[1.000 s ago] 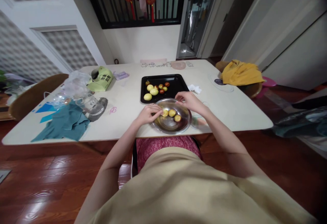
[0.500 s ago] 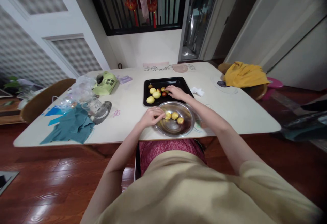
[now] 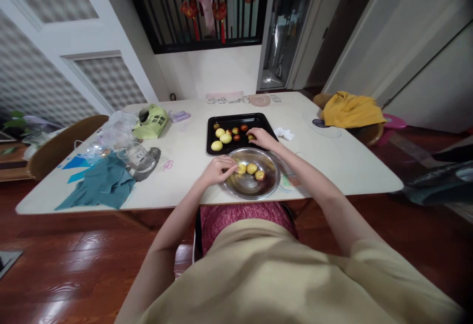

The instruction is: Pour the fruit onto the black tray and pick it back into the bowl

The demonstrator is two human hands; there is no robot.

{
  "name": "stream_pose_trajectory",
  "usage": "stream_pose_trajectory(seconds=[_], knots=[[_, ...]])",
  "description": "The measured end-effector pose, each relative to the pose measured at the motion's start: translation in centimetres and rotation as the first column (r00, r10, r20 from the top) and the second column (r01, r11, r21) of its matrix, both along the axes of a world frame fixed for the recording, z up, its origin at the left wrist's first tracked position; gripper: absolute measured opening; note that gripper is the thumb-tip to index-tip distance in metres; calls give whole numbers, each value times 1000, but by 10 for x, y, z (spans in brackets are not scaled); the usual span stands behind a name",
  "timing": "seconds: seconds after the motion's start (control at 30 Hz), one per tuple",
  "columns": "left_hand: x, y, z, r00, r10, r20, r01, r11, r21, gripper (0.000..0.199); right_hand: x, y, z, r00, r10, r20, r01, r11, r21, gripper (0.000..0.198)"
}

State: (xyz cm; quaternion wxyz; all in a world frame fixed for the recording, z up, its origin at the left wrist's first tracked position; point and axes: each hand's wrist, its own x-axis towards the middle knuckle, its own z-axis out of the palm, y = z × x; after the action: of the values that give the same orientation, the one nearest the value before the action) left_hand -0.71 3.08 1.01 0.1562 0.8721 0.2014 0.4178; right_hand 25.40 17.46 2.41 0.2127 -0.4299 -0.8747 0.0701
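Note:
A shiny metal bowl [image 3: 271,186] stands at the table's near edge with several yellow, roundish pieces [image 3: 252,168] in it. My left hand [image 3: 220,169] reaches over the bowl's left rim, its thumb and fingers closed at the leftmost yellow piece [image 3: 241,168]. Just behind the bowl lies a black tray [image 3: 254,119]. Pale yellow oval fruits [image 3: 217,145] and smaller reddish-brown round ones [image 3: 244,127] lie in the tray. Over the tray's right side, my right hand [image 3: 261,138] has its fingertips on a small greenish-brown fruit [image 3: 252,137], which they partly cover.
On the left of the white table [image 3: 185,166] are a teal cloth [image 3: 98,183], a clear plastic container [image 3: 136,157], plastic bags [image 3: 118,129] and a green box [image 3: 151,123]. A crumpled tissue [image 3: 284,133] sits right of the tray. A yellow cloth [image 3: 353,109] drapes a chair.
My right hand has shifted right and slightly nearer across the tray, with a small greenish-brown fruit now showing at its fingertips. A reddish fruit is uncovered behind it. My left hand keeps its place.

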Motion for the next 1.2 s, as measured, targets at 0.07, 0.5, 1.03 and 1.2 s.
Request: stream_pose_trajectory(seconds=[0.07, 0.5, 1.03, 1.2], knots=[[0, 0, -1, 1000, 1, -7, -1, 1000, 19, 38, 7, -14, 5, 998, 4, -65, -3, 1000, 17, 30], [0, 1, 1, 1000, -4, -7, 5, 997, 75, 40, -8, -165, 24, 913, 391, -114, -404, 905, -134, 29], [-3, 1, 1, 999, 50, 0, -49, 979, 200, 40, -28, -168, 11, 905, 424, -36, -423, 888, -180, 30], [-2, 0, 1, 998, 61, 6, -61, 979, 194, 41, -8, -170, 20, 915, 356, -191, -380, 919, -104, 20]])
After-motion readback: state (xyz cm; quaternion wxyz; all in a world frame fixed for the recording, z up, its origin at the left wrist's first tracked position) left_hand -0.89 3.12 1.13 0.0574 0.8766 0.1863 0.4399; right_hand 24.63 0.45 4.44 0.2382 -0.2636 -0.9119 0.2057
